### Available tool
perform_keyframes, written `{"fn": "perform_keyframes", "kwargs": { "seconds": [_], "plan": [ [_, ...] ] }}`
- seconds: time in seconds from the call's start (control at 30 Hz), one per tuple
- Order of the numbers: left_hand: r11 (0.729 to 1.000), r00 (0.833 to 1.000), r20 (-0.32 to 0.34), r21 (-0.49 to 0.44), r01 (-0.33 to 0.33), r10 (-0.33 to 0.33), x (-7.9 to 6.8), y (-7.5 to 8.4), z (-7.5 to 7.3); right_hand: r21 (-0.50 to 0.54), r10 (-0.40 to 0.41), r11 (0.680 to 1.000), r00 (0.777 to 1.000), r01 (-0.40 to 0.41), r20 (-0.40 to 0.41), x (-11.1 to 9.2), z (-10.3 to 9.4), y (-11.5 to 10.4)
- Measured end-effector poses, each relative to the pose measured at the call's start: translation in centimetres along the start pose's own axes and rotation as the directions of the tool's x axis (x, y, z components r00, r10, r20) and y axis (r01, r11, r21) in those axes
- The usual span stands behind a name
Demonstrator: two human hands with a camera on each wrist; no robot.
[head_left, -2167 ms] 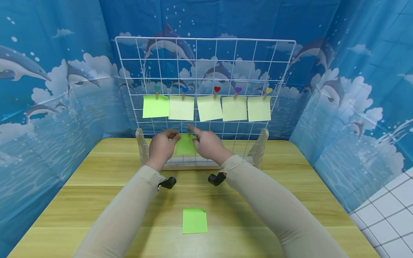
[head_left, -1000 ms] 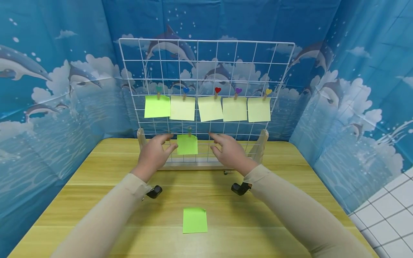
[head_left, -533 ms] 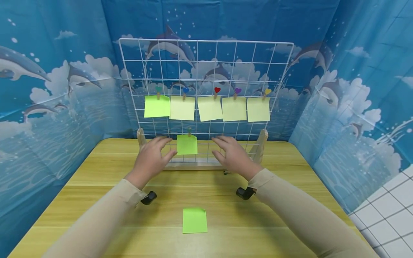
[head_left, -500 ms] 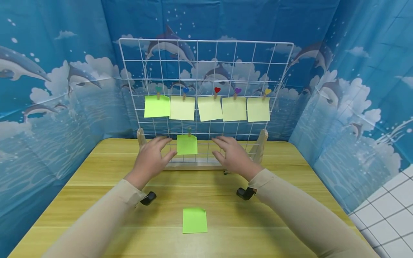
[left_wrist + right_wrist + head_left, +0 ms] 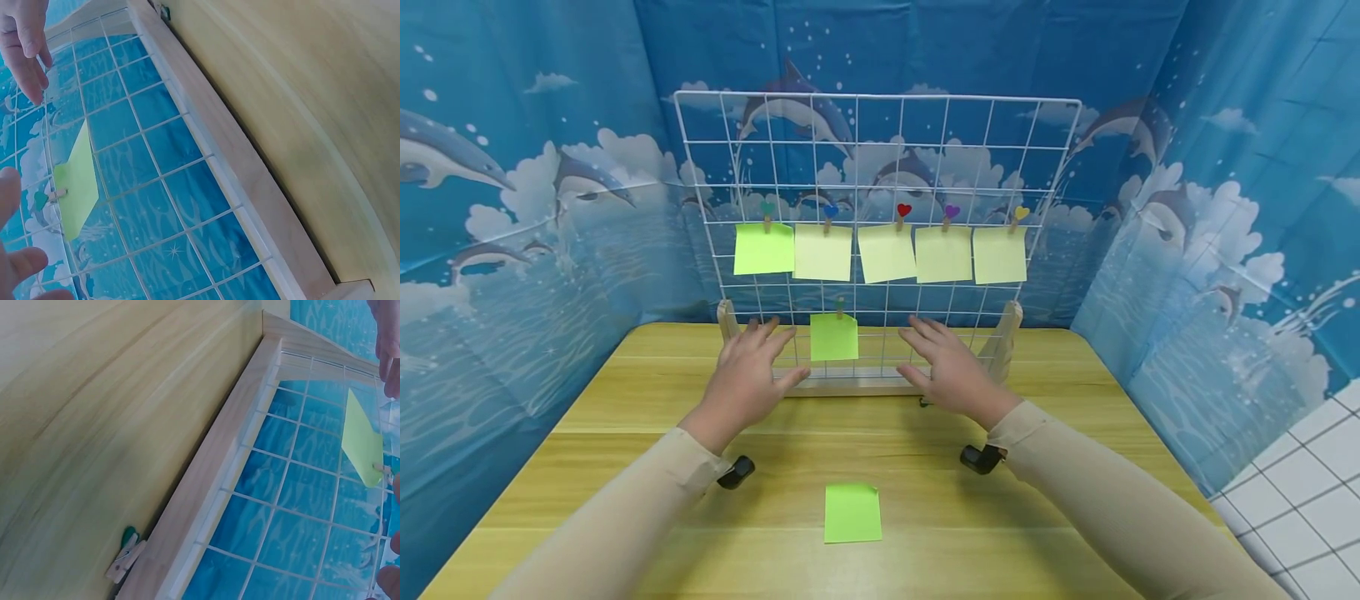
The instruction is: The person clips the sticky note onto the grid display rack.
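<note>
A green sticky note (image 5: 834, 337) hangs low on the white wire grid (image 5: 880, 143), held by a small clothespin (image 5: 840, 307) with a green heart. To its left my left hand (image 5: 747, 379) hovers with fingers spread, touching neither note nor clip. On the other side, my right hand (image 5: 953, 371) is likewise held apart from the note, its fingers loosely extended. Another green sticky note (image 5: 853, 513) lies on the table nearer to me. Beside the grid's wooden base, a loose clothespin (image 5: 126, 555) with a green heart lies on the table in the right wrist view.
Higher on the grid, a row of several notes hangs from heart clothespins, from a bright green note (image 5: 764, 248) to a pale yellow note (image 5: 999, 255). A wooden base (image 5: 850, 386) supports the grid on the wooden table (image 5: 625, 400). A dolphin-print curtain (image 5: 497, 167) surrounds it.
Both hands have drawn back from the lower green note and its clothespin, moving apart, and their fingers have spread. The note stays hanging on the grid. The loose clothespin has come into view.
</note>
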State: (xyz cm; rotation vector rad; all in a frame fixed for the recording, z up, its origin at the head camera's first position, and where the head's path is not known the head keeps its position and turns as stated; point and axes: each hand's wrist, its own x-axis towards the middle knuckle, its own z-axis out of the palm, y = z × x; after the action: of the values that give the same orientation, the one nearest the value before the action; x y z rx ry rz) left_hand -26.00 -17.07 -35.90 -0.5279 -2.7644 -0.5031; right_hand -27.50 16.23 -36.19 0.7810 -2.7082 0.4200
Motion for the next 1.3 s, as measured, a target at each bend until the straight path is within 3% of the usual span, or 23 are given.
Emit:
{"fn": "perform_keyframes", "kwargs": {
  "seconds": [0.47, 0.67, 1.03, 1.3],
  "plan": [
    [0.997, 0.998, 0.053, 0.056, -0.044, 0.041, -1.6, 0.4, 0.6, -0.009, 0.031, 1.000, 0.997, -0.030, 0.068, -1.6, 0.4, 1.6],
    [0.997, 0.996, 0.086, 0.060, -0.038, 0.033, -2.3, 0.3, 1.1, -0.043, 0.009, 0.999, 0.999, -0.006, 0.052, -2.5, 0.9, 2.2],
    [0.997, 0.989, 0.150, 0.070, -0.011, 0.000, -3.1, 0.2, 1.8, -0.055, 0.067, 0.997, 0.991, -0.061, 0.113, -3.8, 1.5, 2.7],
    [0.997, 0.988, 0.152, 0.077, -0.022, 0.010, -3.7, 0.1, 2.6, -0.071, 0.092, 0.994, 0.988, -0.083, 0.124, -4.6, 2.8, 3.5]
  ]
}}
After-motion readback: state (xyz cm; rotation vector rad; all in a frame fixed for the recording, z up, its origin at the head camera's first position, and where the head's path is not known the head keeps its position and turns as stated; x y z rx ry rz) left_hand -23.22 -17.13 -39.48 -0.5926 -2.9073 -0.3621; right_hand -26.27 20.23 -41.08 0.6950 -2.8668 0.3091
